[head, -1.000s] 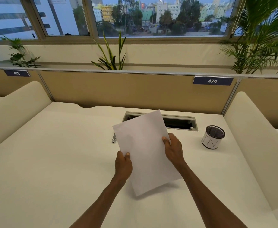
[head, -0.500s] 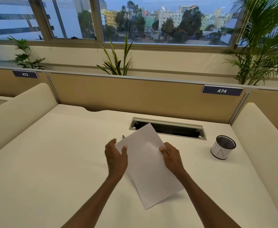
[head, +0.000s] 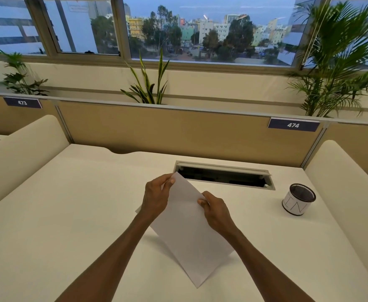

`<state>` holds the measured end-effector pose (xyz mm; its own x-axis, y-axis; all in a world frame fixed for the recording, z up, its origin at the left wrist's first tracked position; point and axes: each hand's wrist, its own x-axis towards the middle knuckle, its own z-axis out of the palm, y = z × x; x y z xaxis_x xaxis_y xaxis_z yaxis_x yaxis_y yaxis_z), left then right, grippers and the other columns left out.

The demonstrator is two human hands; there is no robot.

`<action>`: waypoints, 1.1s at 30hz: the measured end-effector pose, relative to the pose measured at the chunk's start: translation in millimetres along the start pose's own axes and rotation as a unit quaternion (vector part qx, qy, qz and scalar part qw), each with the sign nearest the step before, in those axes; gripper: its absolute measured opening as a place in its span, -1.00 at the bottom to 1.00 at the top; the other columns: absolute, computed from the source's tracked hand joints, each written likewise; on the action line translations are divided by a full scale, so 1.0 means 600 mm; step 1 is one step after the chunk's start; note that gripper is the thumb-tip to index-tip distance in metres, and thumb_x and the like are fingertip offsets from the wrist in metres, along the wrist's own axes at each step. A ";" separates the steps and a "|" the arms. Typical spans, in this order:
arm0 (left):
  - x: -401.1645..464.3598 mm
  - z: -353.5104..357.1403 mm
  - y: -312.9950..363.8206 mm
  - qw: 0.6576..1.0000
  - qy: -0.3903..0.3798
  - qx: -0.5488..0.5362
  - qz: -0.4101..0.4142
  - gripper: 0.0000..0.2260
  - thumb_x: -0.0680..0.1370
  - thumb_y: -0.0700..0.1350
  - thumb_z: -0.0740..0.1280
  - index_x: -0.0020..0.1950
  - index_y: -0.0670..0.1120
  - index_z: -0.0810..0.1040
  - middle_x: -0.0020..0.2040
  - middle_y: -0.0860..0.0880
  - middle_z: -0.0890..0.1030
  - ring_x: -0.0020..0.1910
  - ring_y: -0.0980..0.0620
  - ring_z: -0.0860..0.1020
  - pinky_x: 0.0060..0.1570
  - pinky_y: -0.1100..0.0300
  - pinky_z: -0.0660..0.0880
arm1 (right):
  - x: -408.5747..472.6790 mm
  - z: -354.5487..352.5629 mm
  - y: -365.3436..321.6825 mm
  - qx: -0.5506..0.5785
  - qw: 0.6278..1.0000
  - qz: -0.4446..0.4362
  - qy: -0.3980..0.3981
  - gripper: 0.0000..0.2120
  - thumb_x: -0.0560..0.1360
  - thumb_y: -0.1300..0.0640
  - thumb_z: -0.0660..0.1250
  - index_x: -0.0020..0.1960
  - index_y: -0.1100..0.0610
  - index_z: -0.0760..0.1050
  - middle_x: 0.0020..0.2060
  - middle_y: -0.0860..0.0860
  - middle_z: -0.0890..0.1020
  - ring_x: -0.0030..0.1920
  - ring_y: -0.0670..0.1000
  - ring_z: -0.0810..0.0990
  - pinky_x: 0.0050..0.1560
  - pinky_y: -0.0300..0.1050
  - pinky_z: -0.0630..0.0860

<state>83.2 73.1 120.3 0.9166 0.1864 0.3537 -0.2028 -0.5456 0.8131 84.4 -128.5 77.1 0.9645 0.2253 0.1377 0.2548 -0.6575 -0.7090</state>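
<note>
Two hands hold one white sheet of paper (head: 191,240) above the middle of the desk (head: 70,214), tilted, with its lowest corner toward the person. Left hand (head: 157,198) pinches the top corner; right hand (head: 216,211) pinches the right edge. Open cable slot (head: 224,176) lies just behind the top corner. Mesh pen cup (head: 298,199) stands to the right, well apart from the right hand. Partition (head: 178,127) with label 474 (head: 293,125) closes the far side.

One camera, worn on the head, looks forward and down over the desk (head: 70,225) from the person's seat. The left grip (head: 156,199) and right grip (head: 216,212) hold a sheet (head: 189,232) close below it, mid-frame (wide-angle lens, so edges bow); beyond the grips stand the partition (head: 178,131) and window (head: 211,31).
</note>
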 end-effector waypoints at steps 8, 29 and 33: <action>0.000 -0.004 -0.056 0.998 0.025 -0.037 -0.034 -0.81 0.57 -0.14 0.30 0.12 -0.14 0.64 -0.04 0.05 0.65 -0.12 0.14 0.58 -0.13 0.43 0.45 | 0.017 0.042 0.007 -0.014 1.000 0.000 -0.021 -0.83 0.65 0.05 0.12 -0.09 0.03 0.40 -0.21 -0.05 0.57 -0.30 -0.11 0.51 -0.33 -0.36 0.31; -0.004 0.009 -0.254 0.994 0.061 0.011 -0.092 -0.84 0.53 -0.27 0.34 0.07 -0.16 0.65 -0.05 0.08 0.62 -0.03 0.08 0.56 -0.01 0.32 0.44 | 0.249 0.188 0.021 -0.139 0.961 -0.017 -0.238 -0.62 0.63 0.08 0.15 0.44 -0.08 0.33 0.29 0.09 0.55 0.22 0.16 0.52 0.12 0.04 0.47; -0.001 0.005 -0.279 0.993 0.052 0.017 -0.106 -0.83 0.54 -0.27 0.33 0.07 -0.11 0.65 -0.04 0.11 0.62 -0.03 0.30 0.53 -0.01 0.47 0.41 | 0.282 0.218 0.013 -0.219 0.925 -0.055 -0.307 -0.65 0.62 0.04 0.17 0.39 -0.10 0.41 0.26 0.08 0.57 0.20 0.15 0.53 0.05 -0.02 0.45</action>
<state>117.4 162.0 -17.4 0.8965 0.3828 0.2231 0.0046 -0.5116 0.8592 240.7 -1.5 4.1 0.7447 0.5852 -0.3209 0.4824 -0.8043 -0.3469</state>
